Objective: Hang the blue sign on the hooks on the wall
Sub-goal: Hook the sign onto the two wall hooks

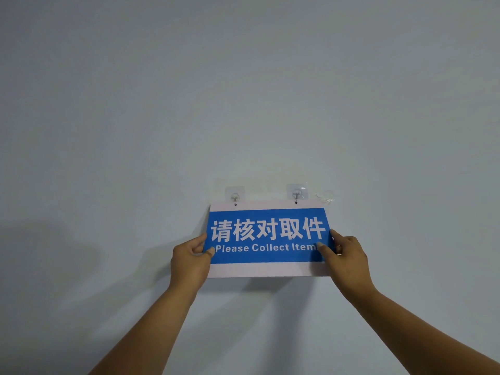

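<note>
The blue sign (267, 236), white-bordered with white Chinese characters and "Please Collect Items", is held flat against the wall. Two clear adhesive hooks, the left hook (234, 196) and the right hook (296, 194), sit just above its top edge. Small holes in the sign's top border lie right under each hook; the right hook's tip seems to reach its hole, the left hole sits slightly below its hook. My left hand (190, 259) pinches the sign's left edge. Gripping the right edge is my right hand (346, 257), thumb on the blue face.
A plain pale grey wall (243, 104) fills the view. A scrap of clear adhesive film (326, 197) sticks to the wall right of the right hook. Both forearms reach up from the bottom of the frame.
</note>
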{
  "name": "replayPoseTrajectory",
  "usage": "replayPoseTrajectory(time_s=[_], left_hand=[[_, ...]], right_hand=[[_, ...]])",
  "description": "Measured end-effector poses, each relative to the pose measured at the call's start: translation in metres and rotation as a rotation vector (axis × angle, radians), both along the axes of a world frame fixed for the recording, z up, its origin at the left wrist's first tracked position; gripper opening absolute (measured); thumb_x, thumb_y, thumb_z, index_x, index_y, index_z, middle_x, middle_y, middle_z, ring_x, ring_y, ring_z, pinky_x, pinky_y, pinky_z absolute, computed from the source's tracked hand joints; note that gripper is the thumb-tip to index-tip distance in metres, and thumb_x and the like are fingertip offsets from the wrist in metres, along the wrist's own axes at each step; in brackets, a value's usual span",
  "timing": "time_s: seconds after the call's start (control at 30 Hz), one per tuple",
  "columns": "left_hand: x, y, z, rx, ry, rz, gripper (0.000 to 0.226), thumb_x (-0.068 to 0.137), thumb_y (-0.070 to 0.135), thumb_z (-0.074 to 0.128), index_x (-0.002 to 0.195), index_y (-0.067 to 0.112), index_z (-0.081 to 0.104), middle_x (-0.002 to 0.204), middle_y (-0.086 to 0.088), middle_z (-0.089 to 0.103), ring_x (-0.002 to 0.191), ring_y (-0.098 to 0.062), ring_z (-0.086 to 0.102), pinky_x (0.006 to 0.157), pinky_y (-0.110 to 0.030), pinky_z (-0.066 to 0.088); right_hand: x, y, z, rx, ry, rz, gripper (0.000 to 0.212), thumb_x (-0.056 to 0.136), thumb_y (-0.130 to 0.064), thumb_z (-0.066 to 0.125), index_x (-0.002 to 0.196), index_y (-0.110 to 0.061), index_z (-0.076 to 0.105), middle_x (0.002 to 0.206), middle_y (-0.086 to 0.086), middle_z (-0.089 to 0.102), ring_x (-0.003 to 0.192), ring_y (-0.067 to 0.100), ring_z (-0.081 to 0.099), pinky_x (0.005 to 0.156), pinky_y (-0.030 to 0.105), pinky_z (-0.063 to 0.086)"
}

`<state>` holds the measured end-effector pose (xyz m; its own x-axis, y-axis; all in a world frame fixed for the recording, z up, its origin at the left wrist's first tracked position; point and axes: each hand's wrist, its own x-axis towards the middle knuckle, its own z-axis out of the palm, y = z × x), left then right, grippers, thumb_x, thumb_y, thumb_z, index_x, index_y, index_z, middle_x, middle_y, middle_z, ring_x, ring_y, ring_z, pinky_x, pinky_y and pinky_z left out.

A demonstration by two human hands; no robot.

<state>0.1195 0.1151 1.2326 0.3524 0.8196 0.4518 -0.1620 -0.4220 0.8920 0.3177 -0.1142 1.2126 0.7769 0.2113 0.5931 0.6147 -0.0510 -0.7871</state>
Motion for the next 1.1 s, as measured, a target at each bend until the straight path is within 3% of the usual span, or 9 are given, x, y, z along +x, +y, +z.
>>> replayPoseTrajectory(time_s=[0.07, 0.3, 0.43, 0.57, 0.67, 0.8, 0.87, 1.0, 1.1], left_hand=[[0.002, -0.001, -0.006, -0.031, -0.006, -0.001, 0.047, 0.091, 0.007, 0.068, 0.136, 0.017, 0.061, 0.107, -0.001, 0.075, 0.082, -0.012, 0.070, 0.072, -0.028, 0.056], [0.019, -0.012, -0.022, -0.014, 0.009, 0.139, 0.043, 0.093, 0.010, 0.063, 0.135, 0.019, 0.059, 0.115, -0.005, 0.073, 0.085, -0.020, 0.067, 0.065, -0.025, 0.053], [0.034, -0.015, -0.018, -0.061, 0.128, 0.166, 0.041, 0.094, 0.018, 0.055, 0.135, 0.020, 0.051, 0.120, -0.007, 0.069, 0.088, -0.024, 0.065, 0.067, -0.035, 0.056], [0.044, -0.004, -0.005, -0.103, 0.210, 0.136, 0.062, 0.089, 0.018, 0.056, 0.148, 0.016, 0.038, 0.125, -0.010, 0.066, 0.101, -0.029, 0.066, 0.076, -0.040, 0.057], [0.047, 0.004, 0.005, -0.092, 0.207, 0.089, 0.065, 0.091, 0.017, 0.057, 0.152, 0.016, 0.034, 0.131, -0.010, 0.063, 0.103, -0.028, 0.067, 0.060, -0.030, 0.050], [0.050, 0.013, 0.014, -0.052, 0.192, 0.050, 0.059, 0.090, 0.017, 0.062, 0.145, 0.017, 0.043, 0.133, -0.010, 0.060, 0.094, -0.024, 0.067, 0.064, -0.033, 0.057], [0.050, 0.017, 0.014, -0.060, 0.182, 0.030, 0.057, 0.088, 0.017, 0.065, 0.142, 0.018, 0.046, 0.128, -0.008, 0.063, 0.094, -0.024, 0.069, 0.070, -0.038, 0.060], [0.052, 0.016, 0.011, -0.066, 0.136, -0.007, 0.045, 0.088, 0.012, 0.064, 0.132, 0.018, 0.053, 0.114, -0.003, 0.066, 0.083, -0.018, 0.068, 0.065, -0.033, 0.057], [0.053, 0.018, 0.005, -0.045, 0.127, 0.001, 0.041, 0.086, 0.013, 0.066, 0.124, 0.022, 0.055, 0.121, -0.003, 0.063, 0.092, -0.021, 0.069, 0.069, -0.035, 0.059]], right_hand=[[0.000, -0.002, 0.001, 0.009, 0.007, -0.001, 0.044, 0.096, -0.029, 0.061, 0.138, -0.017, 0.055, 0.110, 0.004, 0.052, 0.101, 0.021, 0.056, 0.086, 0.038, 0.052], [0.008, -0.001, -0.006, -0.106, 0.008, 0.000, 0.040, 0.095, -0.033, 0.061, 0.133, -0.022, 0.058, 0.110, 0.006, 0.056, 0.100, 0.024, 0.060, 0.086, 0.040, 0.054], [0.022, 0.001, -0.002, -0.130, 0.144, 0.020, 0.050, 0.093, -0.031, 0.064, 0.140, -0.016, 0.053, 0.133, 0.013, 0.060, 0.116, 0.031, 0.060, 0.091, 0.042, 0.051], [0.035, 0.003, 0.014, -0.122, 0.209, 0.056, 0.051, 0.094, -0.029, 0.062, 0.142, -0.015, 0.049, 0.139, 0.012, 0.058, 0.123, 0.030, 0.057, 0.086, 0.037, 0.048], [0.037, 0.008, 0.024, -0.135, 0.209, 0.071, 0.051, 0.094, -0.026, 0.062, 0.142, -0.015, 0.048, 0.138, 0.010, 0.059, 0.120, 0.029, 0.058, 0.085, 0.037, 0.049], [0.036, 0.018, 0.029, -0.136, 0.217, 0.080, 0.047, 0.092, -0.023, 0.064, 0.137, -0.016, 0.050, 0.131, 0.009, 0.062, 0.105, 0.024, 0.060, 0.084, 0.039, 0.053], [0.036, 0.022, 0.028, -0.120, 0.238, 0.080, 0.048, 0.091, -0.020, 0.063, 0.136, -0.016, 0.049, 0.130, 0.009, 0.064, 0.105, 0.025, 0.061, 0.087, 0.042, 0.054], [0.034, 0.026, 0.025, -0.098, 0.253, 0.066, 0.051, 0.092, -0.019, 0.063, 0.139, -0.015, 0.046, 0.133, 0.010, 0.062, 0.106, 0.026, 0.060, 0.087, 0.043, 0.054], [0.033, 0.027, 0.023, -0.087, 0.242, 0.057, 0.049, 0.092, -0.020, 0.064, 0.138, -0.015, 0.048, 0.131, 0.010, 0.062, 0.102, 0.024, 0.060, 0.087, 0.043, 0.054]])
